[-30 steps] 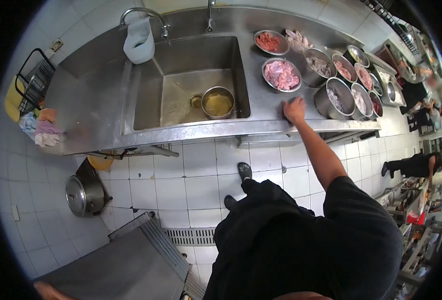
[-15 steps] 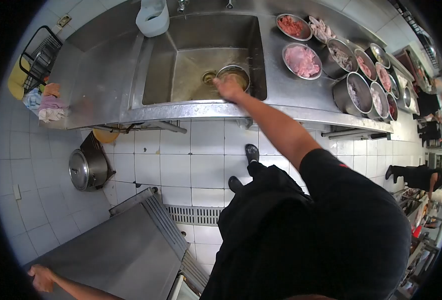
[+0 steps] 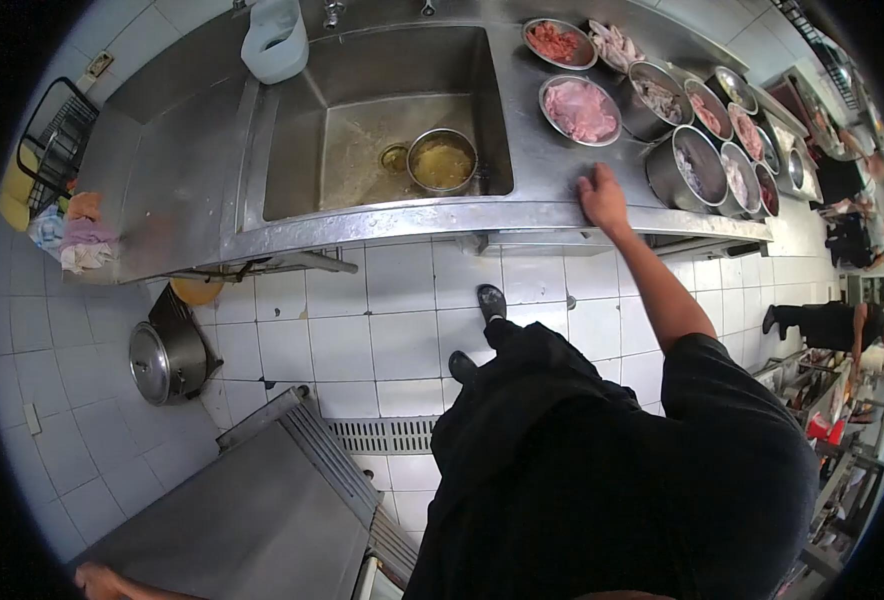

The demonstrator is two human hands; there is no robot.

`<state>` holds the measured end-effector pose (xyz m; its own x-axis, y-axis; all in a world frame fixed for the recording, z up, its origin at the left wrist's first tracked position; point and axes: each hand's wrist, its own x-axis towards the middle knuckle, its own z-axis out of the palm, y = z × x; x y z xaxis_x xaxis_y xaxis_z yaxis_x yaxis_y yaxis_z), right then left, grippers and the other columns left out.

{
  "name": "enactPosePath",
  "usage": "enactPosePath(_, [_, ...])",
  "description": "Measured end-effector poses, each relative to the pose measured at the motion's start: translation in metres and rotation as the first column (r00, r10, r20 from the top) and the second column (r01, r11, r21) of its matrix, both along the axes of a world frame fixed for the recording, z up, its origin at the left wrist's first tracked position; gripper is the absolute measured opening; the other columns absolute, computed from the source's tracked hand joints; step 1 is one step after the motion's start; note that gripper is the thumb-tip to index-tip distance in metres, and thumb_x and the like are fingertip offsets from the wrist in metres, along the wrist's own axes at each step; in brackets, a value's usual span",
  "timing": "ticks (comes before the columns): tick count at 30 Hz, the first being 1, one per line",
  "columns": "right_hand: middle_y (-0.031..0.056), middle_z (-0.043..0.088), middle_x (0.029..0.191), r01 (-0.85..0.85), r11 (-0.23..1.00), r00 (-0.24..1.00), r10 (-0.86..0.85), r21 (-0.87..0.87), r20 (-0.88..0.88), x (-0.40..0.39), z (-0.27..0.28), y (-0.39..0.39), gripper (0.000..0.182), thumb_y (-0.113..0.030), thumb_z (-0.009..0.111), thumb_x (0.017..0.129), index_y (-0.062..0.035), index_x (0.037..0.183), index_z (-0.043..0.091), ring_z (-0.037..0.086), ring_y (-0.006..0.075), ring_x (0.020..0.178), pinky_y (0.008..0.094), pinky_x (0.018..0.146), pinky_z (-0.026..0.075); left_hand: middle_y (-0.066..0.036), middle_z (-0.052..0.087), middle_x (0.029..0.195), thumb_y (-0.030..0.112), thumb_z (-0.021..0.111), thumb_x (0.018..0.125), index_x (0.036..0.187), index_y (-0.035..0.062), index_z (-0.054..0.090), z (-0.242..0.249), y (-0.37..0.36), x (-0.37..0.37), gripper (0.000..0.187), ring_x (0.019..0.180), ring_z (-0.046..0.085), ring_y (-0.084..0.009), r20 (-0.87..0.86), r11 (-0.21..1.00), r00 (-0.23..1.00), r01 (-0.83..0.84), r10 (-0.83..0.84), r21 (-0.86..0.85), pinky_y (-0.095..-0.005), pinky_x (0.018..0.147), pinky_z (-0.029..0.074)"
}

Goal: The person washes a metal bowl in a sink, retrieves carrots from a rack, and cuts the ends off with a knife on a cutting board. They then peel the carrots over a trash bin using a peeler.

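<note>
My right hand (image 3: 603, 198) is above the front of the steel counter (image 3: 552, 180), with nothing in it and its fingers apart. It is between a bowl of pale pink meat (image 3: 580, 110) and a deep steel pot (image 3: 684, 165). In the sink (image 3: 352, 130), a round steel pot (image 3: 442, 160) with yellowish liquid in it stands beside the drain (image 3: 394, 158). At the lower left, my left hand (image 3: 97, 580) is at the corner of a grey steel tabletop (image 3: 252, 500). The dark rim of the picture hides most of its fingers.
Several bowls and pots of raw meat, among them a bowl of red pieces (image 3: 558, 44), crowd the counter's right end. A lidded pot (image 3: 167, 362) stands on the tiled floor. Folded cloths (image 3: 87, 235) lie at the left end. Other people (image 3: 822, 325) are at the far right.
My right hand has let go of the pot in the sink and moved right, over the counter. The view has shifted slightly. My left hand remains at the tabletop's corner.
</note>
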<state>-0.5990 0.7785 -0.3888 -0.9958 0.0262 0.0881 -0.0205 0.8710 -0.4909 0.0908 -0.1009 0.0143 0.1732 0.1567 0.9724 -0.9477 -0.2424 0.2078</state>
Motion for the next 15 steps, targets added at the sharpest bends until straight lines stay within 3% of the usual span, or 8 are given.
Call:
enactPosePath(2, [0.0281,0.054,0.123,0.075,0.964,0.984,-0.03,0.256,-0.175,-0.023,-0.041,0.057,0.051,-0.032,0.058,0.089,0.0083,0.12,0.05,0.05,0.04,0.119,0.0454,0.103,0.039,-0.025,0.058,0.099,0.043,0.043,0.092,0.102,-0.0049,0.053,-0.016,0.077,-0.067,0.05,0.087,0.061,-0.0407,0.152,0.987,0.982,0.129,-0.114,-0.091,-0.0525,0.07,0.048])
enactPosePath(3, [0.0289,0.053,0.124,0.097,0.963,0.988,-0.063,0.25,-0.142,-0.031,-0.04,0.075,0.053,-0.032,0.058,0.089,0.0084,0.121,0.049,0.049,0.0417,0.119,0.0457,0.102,0.039,-0.026,0.056,0.11,0.043,0.036,0.1,0.118,-0.0048,0.049,-0.016,0.115,-0.098,0.052,0.094,0.059,-0.041,0.203,0.978,0.966,0.182,-0.159,-0.104,-0.0522,0.074,0.048])
enactPosePath(6, [0.0312,0.047,0.131,0.141,0.958,0.99,-0.135,0.249,-0.038,-0.049,-0.033,0.093,0.06,-0.037,0.056,0.09,0.0088,0.127,0.045,0.045,0.0461,0.123,0.0468,0.104,0.037,-0.025,0.056,0.117,0.041,0.037,0.101,0.122,-0.0032,0.05,-0.01,0.164,-0.126,0.051,0.097,0.06,-0.0377,0.074,0.95,0.952,0.288,-0.298,0.119,-0.0504,0.075,0.049])
enactPosePath(9, [0.032,0.037,0.141,0.163,0.934,0.982,-0.184,0.317,0.038,-0.059,-0.036,0.069,0.072,-0.046,0.05,0.092,0.009,0.136,0.036,0.034,0.0479,0.132,0.0486,0.11,0.029,-0.024,0.065,0.075,0.042,0.063,0.066,0.065,-0.006,0.064,0.0,0.012,-0.004,0.048,0.066,0.066,-0.0402,0.003,0.996,0.996,0.085,-0.085,-0.024,-0.0533,0.058,0.046])
enactPosePath(11, [0.0312,0.029,0.148,0.219,0.888,0.967,-0.252,0.406,0.03,-0.058,-0.048,0.031,0.079,-0.052,0.045,0.093,0.009,0.141,0.03,0.025,0.0472,0.138,0.0502,0.114,0.02,-0.024,0.065,0.074,0.042,0.064,0.065,0.066,-0.006,0.064,0.003,0.006,-0.001,0.048,0.066,0.066,-0.0407,-0.002,0.995,0.996,0.09,-0.091,-0.049,-0.0523,0.056,0.044])
enactPosePath(13, [0.0292,0.023,0.152,0.004,0.94,0.97,-0.087,0.342,0.228,-0.055,-0.047,-0.02,0.084,-0.057,0.039,0.093,0.0086,0.144,0.026,0.015,0.0426,0.143,0.051,0.116,0.012,-0.023,0.064,0.072,0.042,0.065,0.065,0.065,-0.0056,0.064,0.001,0.004,0.0,0.048,0.066,0.066,-0.0407,-0.013,0.994,0.996,0.091,-0.092,-0.062,-0.0515,0.055,0.044])
enactPosePath(15, [0.028,0.022,0.152,-0.15,0.938,0.985,0.115,0.313,0.126,-0.026,-0.035,-0.108,0.082,-0.056,0.04,0.094,0.0085,0.143,0.028,0.014,0.0409,0.144,0.0512,0.116,0.012,-0.023,0.064,0.07,0.042,0.066,0.064,0.062,-0.0047,0.063,-0.003,0.004,-0.003,0.047,0.066,0.066,-0.0403,-0.028,0.994,0.996,0.087,-0.089,-0.062,-0.051,0.055,0.044])
